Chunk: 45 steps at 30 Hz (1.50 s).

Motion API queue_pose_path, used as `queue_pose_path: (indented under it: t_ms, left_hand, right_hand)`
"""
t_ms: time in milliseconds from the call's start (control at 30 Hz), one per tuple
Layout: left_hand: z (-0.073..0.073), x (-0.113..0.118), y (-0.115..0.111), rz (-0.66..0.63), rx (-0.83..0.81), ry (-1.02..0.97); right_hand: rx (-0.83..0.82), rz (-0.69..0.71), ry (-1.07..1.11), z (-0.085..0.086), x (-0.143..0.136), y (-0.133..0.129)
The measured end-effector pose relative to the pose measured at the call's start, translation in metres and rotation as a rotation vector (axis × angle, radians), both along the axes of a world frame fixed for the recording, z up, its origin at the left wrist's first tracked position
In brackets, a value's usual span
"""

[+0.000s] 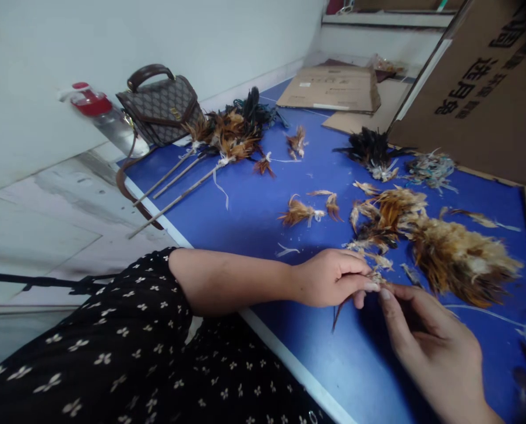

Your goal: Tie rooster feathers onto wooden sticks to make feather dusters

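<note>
Over the near part of the blue table, my left hand (333, 278) is closed, its thumb and fingers pinching a small bunch of feathers (376, 275). A thin dark brown feather tip (339, 315) sticks out below that hand. My right hand (439, 347) meets it from the right, with thumb and index finger pinched at the same bunch; the exact grip point is partly hidden. Just beyond both hands lies a loose heap of brown and tan feathers (399, 209), beside a large fluffy feather bundle (466, 259).
Feather dusters on sticks (175, 203) lie at the left edge, near a handbag (161, 109) and a red-capped bottle (108, 121). Small tied feather bunches (300, 211), black feathers (369, 150) and tangled string (430, 169) are spread about. A cardboard box (479, 100) stands back right.
</note>
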<state>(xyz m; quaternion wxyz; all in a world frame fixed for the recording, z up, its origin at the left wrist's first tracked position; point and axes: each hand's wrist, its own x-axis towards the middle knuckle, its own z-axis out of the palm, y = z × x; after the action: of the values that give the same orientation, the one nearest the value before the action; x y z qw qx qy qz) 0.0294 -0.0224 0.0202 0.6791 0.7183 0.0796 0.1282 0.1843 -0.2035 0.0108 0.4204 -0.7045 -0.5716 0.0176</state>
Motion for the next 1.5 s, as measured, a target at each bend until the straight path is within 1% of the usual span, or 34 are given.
queue_pose_path:
  t_ms: [133,233,400,500,567,633,733,867,967,1067,1133,1233,1367,1500]
  left_hand:
    - [-0.001,0.003,-0.004,0.001,-0.245,0.102]
    - [-0.004,0.006,-0.005,0.035,-0.344,0.149]
    - [-0.007,0.008,0.0,0.09,-0.391,0.131]
    - [-0.004,0.007,0.003,0.181,-0.383,0.125]
    - [-0.002,0.006,0.002,0.248,-0.364,0.118]
    - [0.0,0.004,-0.002,0.267,-0.336,0.087]
    - [-0.003,0.002,-0.01,0.214,-0.258,0.023]
    - [-0.01,0.002,-0.016,0.118,-0.171,-0.003]
    - [-0.008,0.0,-0.013,0.062,-0.092,0.001]
    - [-0.003,-0.002,-0.009,0.044,-0.044,0.026]
    - [-0.003,-0.002,-0.007,0.043,-0.081,0.028]
    - [-0.008,0.001,-0.007,0.029,-0.216,0.053]
    - [-0.016,0.005,-0.008,0.002,-0.395,0.187]
    - [-0.018,0.007,-0.007,-0.072,-0.474,0.24]
  right_hand:
    - [-0.014,0.006,0.017,0.001,0.002,-0.002]
    - [-0.013,-0.018,0.007,-0.002,0.004,-0.002]
    - [-0.017,-0.115,-0.022,-0.006,0.008,-0.006]
    - [-0.026,-0.17,-0.038,-0.007,0.012,-0.008]
    - [-0.02,-0.183,-0.052,-0.007,0.013,-0.007]
    - [0.0,-0.17,-0.078,-0.007,0.012,-0.006]
    - [0.015,-0.113,-0.115,-0.008,0.007,-0.002]
    - [0.009,-0.042,-0.114,-0.007,0.001,0.002]
    - [0.012,0.014,-0.101,-0.004,-0.002,0.001]
    - [0.003,0.068,-0.079,-0.002,-0.003,0.001]
    - [-0.003,0.079,-0.069,-0.001,-0.004,0.0]
    - [0.008,0.089,-0.086,0.0,-0.001,-0.001]
    - [0.02,0.1,-0.143,0.001,0.006,-0.005]
    - [0.029,0.103,-0.175,0.002,0.01,-0.007]
